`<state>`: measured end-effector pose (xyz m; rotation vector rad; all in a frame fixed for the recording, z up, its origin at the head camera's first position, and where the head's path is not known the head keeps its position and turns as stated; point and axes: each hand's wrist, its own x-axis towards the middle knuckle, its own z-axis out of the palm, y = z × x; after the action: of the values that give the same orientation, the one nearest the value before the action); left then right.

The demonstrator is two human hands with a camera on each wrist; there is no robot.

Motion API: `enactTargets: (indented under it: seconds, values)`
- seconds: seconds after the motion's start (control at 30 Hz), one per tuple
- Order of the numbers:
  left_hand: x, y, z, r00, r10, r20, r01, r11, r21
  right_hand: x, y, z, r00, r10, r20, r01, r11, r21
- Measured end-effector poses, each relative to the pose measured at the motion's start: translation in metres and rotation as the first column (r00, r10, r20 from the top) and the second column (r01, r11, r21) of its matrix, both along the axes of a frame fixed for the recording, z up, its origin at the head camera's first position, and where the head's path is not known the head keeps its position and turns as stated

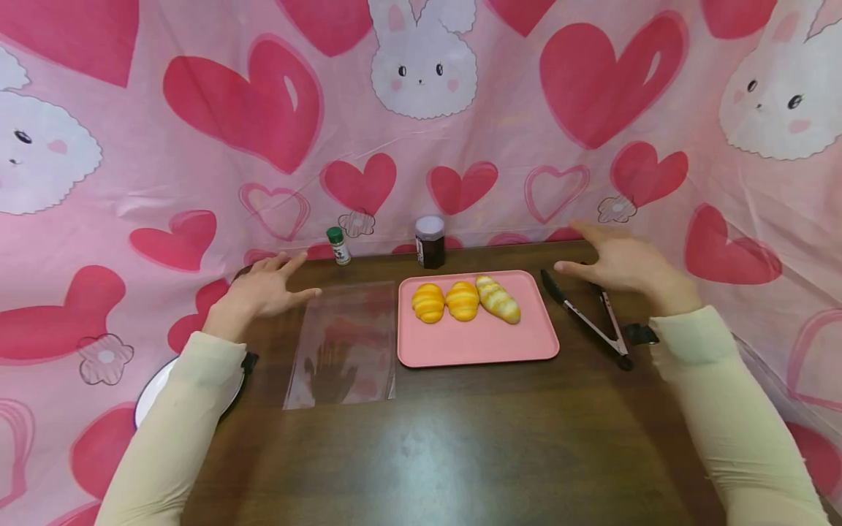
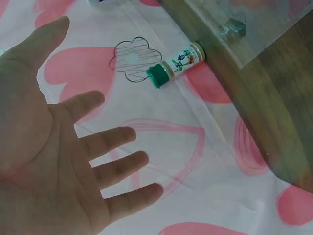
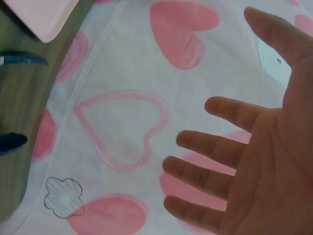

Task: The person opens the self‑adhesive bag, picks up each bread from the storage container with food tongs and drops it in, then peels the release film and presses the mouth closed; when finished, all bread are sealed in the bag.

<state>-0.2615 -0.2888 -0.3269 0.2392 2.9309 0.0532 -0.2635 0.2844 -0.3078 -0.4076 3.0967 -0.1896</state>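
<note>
Pink rectangular tray shows whole only in my head view; left hand, right hand spread empty; brown wooden table, heart-printed cloth.

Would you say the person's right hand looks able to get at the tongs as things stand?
Probably yes: the right hand is empty, looks close to the tongs, and nothing visible lies on them.

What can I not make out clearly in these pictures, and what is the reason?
Tongs: right wrist view; left edge cuts off most of them.
Clear plastic: left wrist view; top edge cuts it off.
Plate: head view; left sleeve hides part of it.
Jar: head view; label lettering too small to read.
</note>
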Motion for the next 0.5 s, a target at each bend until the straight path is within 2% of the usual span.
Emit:
enactTargets:
  seconds: [0.27,0.5]
  values:
    - [0.000,-0.002,-0.009,0.998,-0.036,0.042,0.033,0.998,0.056,0.001,-0.015,-0.008,0.998,0.037,-0.044,-0.040,0.998,-0.051]
    - [0.000,-0.002,-0.017,0.997,-0.061,0.040,0.056,0.991,0.122,-0.004,-0.029,-0.024,1.000,0.019,-0.008,-0.020,0.994,-0.110]
